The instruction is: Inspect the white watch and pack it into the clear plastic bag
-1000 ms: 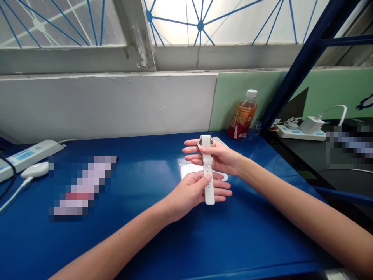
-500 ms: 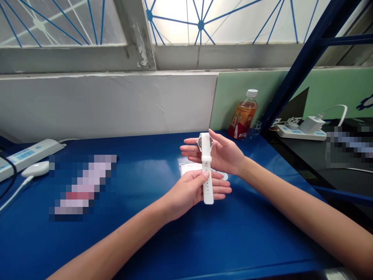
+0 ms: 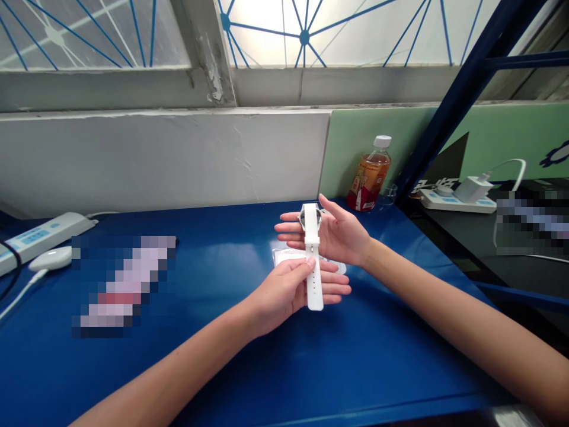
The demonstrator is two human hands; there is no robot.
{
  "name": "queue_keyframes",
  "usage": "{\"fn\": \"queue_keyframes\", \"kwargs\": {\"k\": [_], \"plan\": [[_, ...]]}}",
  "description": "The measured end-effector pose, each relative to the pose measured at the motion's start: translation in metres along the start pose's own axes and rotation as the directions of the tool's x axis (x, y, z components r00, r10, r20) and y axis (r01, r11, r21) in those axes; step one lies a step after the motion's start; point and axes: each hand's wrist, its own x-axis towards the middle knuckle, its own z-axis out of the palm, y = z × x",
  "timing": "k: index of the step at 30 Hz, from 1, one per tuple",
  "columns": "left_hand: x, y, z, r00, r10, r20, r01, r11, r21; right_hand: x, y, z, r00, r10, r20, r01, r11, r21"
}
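A white wristwatch point(image 3: 313, 267) with a round face lies lengthwise over my hands, its strap buckled in a loop and one strap end hanging down. My left hand point(image 3: 288, 287) grips the lower strap, thumb on top and fingers stretched out beneath. Palm up under the watch's upper end is my right hand point(image 3: 340, 234), open with fingers extended; whether it bears the watch's weight I cannot tell. Beneath both hands, a clear packet with something white inside point(image 3: 284, 255) lies on the blue table, mostly hidden.
Toward the back right stand a drink bottle point(image 3: 368, 178) and a clear cup point(image 3: 388, 194). On the left are a power strip point(image 3: 53, 232), a white device with a cable point(image 3: 52, 258) and a pixelated object point(image 3: 128, 279). A blue frame post point(image 3: 444, 124) rises at right.
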Motion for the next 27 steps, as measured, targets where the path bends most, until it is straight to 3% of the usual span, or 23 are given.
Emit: {"fn": "queue_keyframes", "kwargs": {"k": [10, 15, 18, 21, 24, 27], "plan": [[0.000, -0.001, -0.001, 1.000, 0.008, 0.014, -0.008, 1.000, -0.013, 0.000, 0.000, -0.001, 1.000, 0.006, 0.023, -0.007, 1.000, 0.022], [0.000, -0.001, -0.002, 1.000, 0.009, -0.001, -0.009, 1.000, -0.012, 0.001, 0.000, -0.002, 0.999, -0.011, -0.039, 0.013, 0.999, 0.051], [0.000, 0.001, -0.004, 1.000, 0.003, 0.013, -0.002, 0.997, -0.073, 0.002, -0.004, -0.002, 0.990, -0.076, -0.121, 0.092, 0.986, 0.141], [-0.001, 0.007, -0.004, 0.999, 0.039, -0.010, -0.040, 0.983, -0.182, 0.003, -0.010, -0.005, 0.950, -0.191, -0.246, 0.245, 0.946, 0.213], [-0.002, 0.012, -0.003, 0.990, 0.074, -0.119, -0.101, 0.966, -0.239, 0.004, -0.013, -0.009, 0.901, -0.269, -0.341, 0.346, 0.920, 0.186], [-0.001, 0.013, -0.001, 0.982, 0.051, -0.184, -0.095, 0.967, -0.237, 0.006, -0.010, -0.010, 0.890, -0.308, -0.335, 0.354, 0.932, 0.084]]}}
